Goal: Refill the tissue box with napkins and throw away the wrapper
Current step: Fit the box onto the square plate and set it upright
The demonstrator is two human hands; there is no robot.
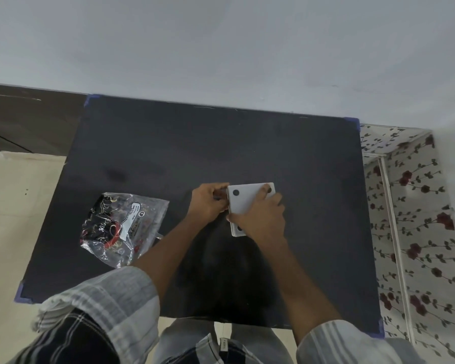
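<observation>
A white square tissue box (243,199) lies upside down on the black table (168,153), its base with small dark round feet facing up. My right hand (263,216) lies flat over the base and grips its near edge. At the box's left side my left hand (209,203) pinches the edge with its fingers. To the left, near the table's left edge, lies a clear plastic wrapper (124,227) with black and red patterned napkins inside.
A white wall stands behind the table. To the right is a surface covered in a rose-patterned sheet (415,219). Pale floor (19,206) lies to the left. Blue tape marks the table's corners.
</observation>
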